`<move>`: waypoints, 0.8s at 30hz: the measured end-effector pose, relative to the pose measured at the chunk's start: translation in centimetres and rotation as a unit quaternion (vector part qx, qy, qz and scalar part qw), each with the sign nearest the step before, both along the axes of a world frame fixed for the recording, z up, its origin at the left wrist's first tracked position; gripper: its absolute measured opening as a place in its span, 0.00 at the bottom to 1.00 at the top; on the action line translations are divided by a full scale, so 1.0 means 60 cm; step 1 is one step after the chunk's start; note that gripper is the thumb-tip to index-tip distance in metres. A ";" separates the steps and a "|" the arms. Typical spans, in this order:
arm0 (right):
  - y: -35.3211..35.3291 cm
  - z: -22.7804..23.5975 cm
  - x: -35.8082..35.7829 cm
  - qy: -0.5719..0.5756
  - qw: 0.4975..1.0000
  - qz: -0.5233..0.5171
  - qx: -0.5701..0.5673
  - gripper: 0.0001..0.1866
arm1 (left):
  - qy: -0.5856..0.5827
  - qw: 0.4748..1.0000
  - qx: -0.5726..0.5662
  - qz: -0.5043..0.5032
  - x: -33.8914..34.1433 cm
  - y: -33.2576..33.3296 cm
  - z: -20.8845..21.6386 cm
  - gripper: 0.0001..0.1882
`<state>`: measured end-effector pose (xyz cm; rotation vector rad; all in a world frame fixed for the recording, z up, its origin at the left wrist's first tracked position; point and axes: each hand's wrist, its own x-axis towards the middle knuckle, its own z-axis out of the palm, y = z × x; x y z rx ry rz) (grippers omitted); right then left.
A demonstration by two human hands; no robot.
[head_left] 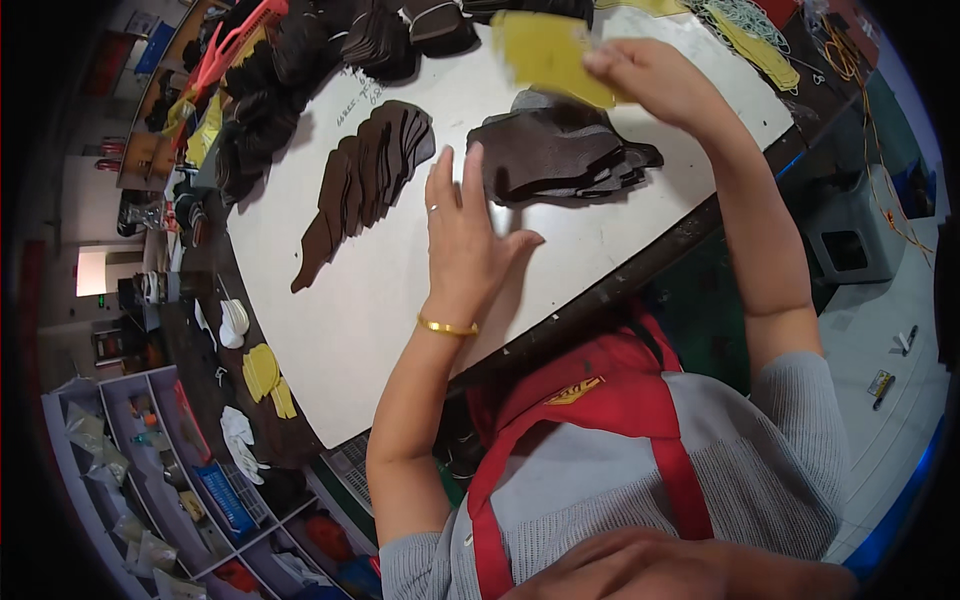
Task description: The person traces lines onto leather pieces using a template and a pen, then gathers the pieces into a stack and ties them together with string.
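Near the far side of the white board, my right hand (650, 80) is closed on one edge of a flat yellow piece (545, 55), slightly blurred. The yellow piece is above a loose pile of dark brown cut pieces (550, 150) with grey undersides. At that pile's left edge is my left hand (465, 235), its fingers stretched out and thumb spread, holding nothing. Whether its fingertips touch the pile I cannot tell. To the left of this hand, a fanned-out row of dark brown cut pieces (365, 165) lies overlapping on the board.
The white board (330, 370) covers the table. Bundled dark stacks (380, 40) line its far left edge. At far right lie yellow strips (755, 55) and tangled cords (740, 20). A compartmented purple shelf (150, 440) stands lower left, a grey plastic stool (855, 235) at right.
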<state>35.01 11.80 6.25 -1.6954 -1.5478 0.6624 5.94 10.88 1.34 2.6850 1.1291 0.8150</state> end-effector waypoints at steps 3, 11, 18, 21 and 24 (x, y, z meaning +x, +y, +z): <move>0.058 -0.044 0.039 0.019 0.997 -0.005 -0.070 0.24 | 0.008 1.000 -0.016 -0.008 0.044 0.027 -0.005 0.60; 0.190 -0.088 0.059 -0.384 0.857 0.342 0.043 0.15 | 0.103 0.986 0.070 -0.110 0.128 0.072 -0.010 0.52; 0.234 -0.049 0.092 -0.303 0.894 0.330 -0.014 0.15 | 0.117 0.982 0.134 -0.055 0.193 0.121 -0.015 0.46; 0.260 -0.086 0.144 -0.393 0.837 0.341 0.171 0.15 | 0.103 0.985 0.124 -0.056 0.237 0.140 -0.023 0.44; 0.203 -0.006 0.097 -0.189 0.963 0.121 -0.149 0.16 | 0.134 0.986 0.092 -0.034 0.239 0.139 -0.019 0.49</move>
